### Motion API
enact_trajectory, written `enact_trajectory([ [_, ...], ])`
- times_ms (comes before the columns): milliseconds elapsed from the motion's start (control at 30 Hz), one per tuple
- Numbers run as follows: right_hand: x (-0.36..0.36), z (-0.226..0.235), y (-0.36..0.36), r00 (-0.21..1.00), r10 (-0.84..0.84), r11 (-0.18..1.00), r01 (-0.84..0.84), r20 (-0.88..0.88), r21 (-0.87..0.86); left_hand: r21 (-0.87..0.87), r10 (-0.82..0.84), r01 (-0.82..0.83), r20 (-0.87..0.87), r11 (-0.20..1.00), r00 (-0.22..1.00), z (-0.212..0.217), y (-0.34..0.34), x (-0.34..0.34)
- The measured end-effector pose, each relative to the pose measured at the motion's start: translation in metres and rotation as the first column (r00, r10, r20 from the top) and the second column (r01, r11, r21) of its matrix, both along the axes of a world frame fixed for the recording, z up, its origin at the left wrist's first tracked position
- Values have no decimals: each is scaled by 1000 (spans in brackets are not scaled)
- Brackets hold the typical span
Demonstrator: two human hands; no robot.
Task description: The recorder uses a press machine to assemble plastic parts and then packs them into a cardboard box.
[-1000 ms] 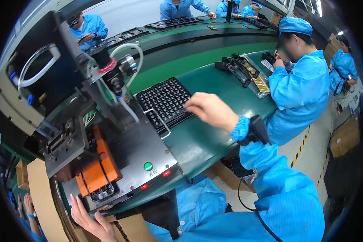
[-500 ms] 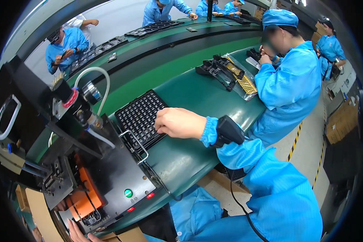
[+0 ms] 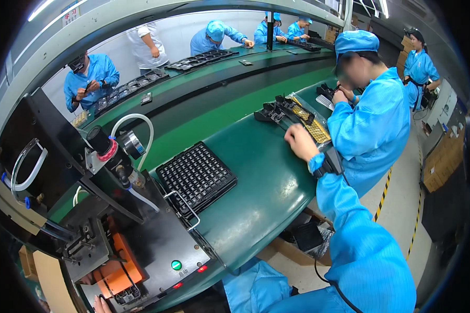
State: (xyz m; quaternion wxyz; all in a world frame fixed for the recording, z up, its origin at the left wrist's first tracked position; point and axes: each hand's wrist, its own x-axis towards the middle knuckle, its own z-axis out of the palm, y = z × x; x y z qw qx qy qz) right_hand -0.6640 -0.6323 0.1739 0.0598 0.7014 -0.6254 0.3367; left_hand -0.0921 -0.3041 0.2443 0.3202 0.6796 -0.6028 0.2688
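My right hand (image 3: 300,142) is stretched out over the green bench, its fingers curled. It is beside black plastic brackets (image 3: 278,110) and a yellow grid sheet (image 3: 309,121) in a clear bag. Whether anything lies within its fingers is hidden. Only a few fingers of my left hand (image 3: 102,304) show at the lower edge, straight and apart, near the front of a bench press (image 3: 162,250). An orange block (image 3: 122,263) sits in the press. Beside the press lies a black tray with many small pockets (image 3: 197,172), stacked on another.
A co-worker (image 3: 371,115) in blue sits close at my right. A metal handle (image 3: 185,208) stands up from the press's edge, beside the tray. Beyond the green belt, more people work at black frames (image 3: 201,60). An open carton (image 3: 292,250) is below the bench edge.
My right hand has left the black tray and moved right to the brackets and yellow sheet. My left hand has sunk mostly out of view. The whole view has shifted slightly.
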Motion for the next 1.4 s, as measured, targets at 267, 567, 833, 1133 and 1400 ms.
enact_trajectory([
  [267,109,36,90,944,289,939,-312,158,145,-61,0,0,10,998,1000,-10,-8,3],
  [567,85,65,63,921,369,914,-384,123,135,-93,-14,22,80,995,997,-15,-13,9],
  [833,91,60,30,875,444,896,-434,-190,97,-104,-11,22,102,994,995,-14,-11,7],
  [1133,91,55,18,865,477,879,-467,-155,102,-110,-1,14,115,994,993,-16,-14,9],
  [1400,89,55,15,863,477,879,-464,-166,112,-121,-2,16,113,993,994,-17,-13,10],
])
